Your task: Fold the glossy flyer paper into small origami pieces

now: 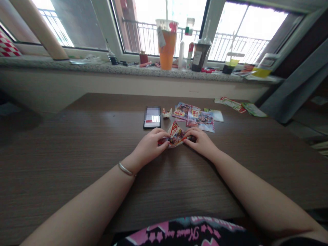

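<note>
A folded piece of printed, colourful paper (175, 134) lies on the dark wooden table (77, 153), pinched from both sides. My left hand (150, 145) grips its left edge with curled fingers; a metal bangle sits on that wrist. My right hand (201, 140) presses and pinches its right edge. Just behind it lie several more printed paper sheets (198, 118) and a small folded scrap (166, 112).
A phone (152, 118) lies face up just left of the sheets. More leaflets (232, 103) sit at the far right of the table. The stone windowsill (77, 66) carries an orange drink cup (167, 44), a dark drink cup (200, 54), bottles and small items.
</note>
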A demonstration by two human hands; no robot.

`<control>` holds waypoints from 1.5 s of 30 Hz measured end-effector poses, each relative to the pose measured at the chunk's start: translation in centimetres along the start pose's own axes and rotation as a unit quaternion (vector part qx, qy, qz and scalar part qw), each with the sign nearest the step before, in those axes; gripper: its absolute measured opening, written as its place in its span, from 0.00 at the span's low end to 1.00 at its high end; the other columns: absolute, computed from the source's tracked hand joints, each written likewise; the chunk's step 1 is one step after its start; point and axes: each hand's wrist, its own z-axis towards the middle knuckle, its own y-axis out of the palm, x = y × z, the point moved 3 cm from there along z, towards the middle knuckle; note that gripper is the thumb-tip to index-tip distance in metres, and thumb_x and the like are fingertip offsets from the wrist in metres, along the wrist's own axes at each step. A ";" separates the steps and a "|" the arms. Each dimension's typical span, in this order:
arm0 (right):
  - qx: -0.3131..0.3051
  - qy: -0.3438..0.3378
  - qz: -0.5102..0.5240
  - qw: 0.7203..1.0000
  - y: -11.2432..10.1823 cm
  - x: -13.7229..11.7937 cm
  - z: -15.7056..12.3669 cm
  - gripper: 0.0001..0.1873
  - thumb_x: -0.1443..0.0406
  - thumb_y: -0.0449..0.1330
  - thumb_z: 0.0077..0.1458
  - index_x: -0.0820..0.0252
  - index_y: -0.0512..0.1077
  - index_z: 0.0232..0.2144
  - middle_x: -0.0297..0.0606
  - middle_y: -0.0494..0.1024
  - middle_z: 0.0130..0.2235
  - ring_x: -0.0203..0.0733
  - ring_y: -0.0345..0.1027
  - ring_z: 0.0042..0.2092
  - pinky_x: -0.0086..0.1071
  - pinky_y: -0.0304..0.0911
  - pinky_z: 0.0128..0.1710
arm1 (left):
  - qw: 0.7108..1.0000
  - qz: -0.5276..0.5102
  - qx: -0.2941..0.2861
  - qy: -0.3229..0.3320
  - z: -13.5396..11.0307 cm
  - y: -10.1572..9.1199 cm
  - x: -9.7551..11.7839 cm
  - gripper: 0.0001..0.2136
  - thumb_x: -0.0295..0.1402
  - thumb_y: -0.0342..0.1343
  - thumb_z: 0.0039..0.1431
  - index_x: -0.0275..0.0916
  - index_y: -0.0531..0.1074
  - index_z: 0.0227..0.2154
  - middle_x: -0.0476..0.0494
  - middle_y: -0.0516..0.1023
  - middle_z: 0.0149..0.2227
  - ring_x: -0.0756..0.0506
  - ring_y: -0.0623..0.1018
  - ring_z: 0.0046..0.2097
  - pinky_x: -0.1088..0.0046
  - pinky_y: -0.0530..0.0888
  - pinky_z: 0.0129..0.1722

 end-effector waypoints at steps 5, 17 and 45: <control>0.005 0.048 0.028 0.998 -0.1 -0.1 0.0 0.05 0.63 0.61 0.52 0.58 0.74 0.31 0.39 0.79 0.39 0.43 0.71 0.40 0.38 0.66 0.43 | 1.000 0.000 -0.003 -0.003 0.0 -0.1 0.1 0.11 0.31 0.54 0.58 0.40 0.75 0.43 0.43 0.73 0.44 0.44 0.74 0.45 0.65 0.73 0.47; -0.018 -0.031 -0.031 0.999 -0.2 -1.3 -0.1 0.06 0.68 0.60 0.53 0.57 0.74 0.35 0.39 0.80 0.41 0.45 0.71 0.44 0.41 0.64 0.49 | 1.000 0.002 -0.022 -0.005 0.3 0.1 0.1 0.12 0.32 0.54 0.58 0.40 0.74 0.45 0.43 0.73 0.44 0.44 0.75 0.45 0.65 0.72 0.48; -0.040 0.103 -0.036 0.993 0.4 0.3 -0.1 0.13 0.64 0.62 0.52 0.60 0.75 0.40 0.41 0.79 0.40 0.42 0.71 0.38 0.36 0.65 0.38 | 0.974 -0.138 0.080 -0.159 0.4 0.4 -1.3 0.13 0.24 0.52 0.48 0.38 0.63 0.39 0.48 0.69 0.37 0.51 0.70 0.31 0.71 0.71 0.33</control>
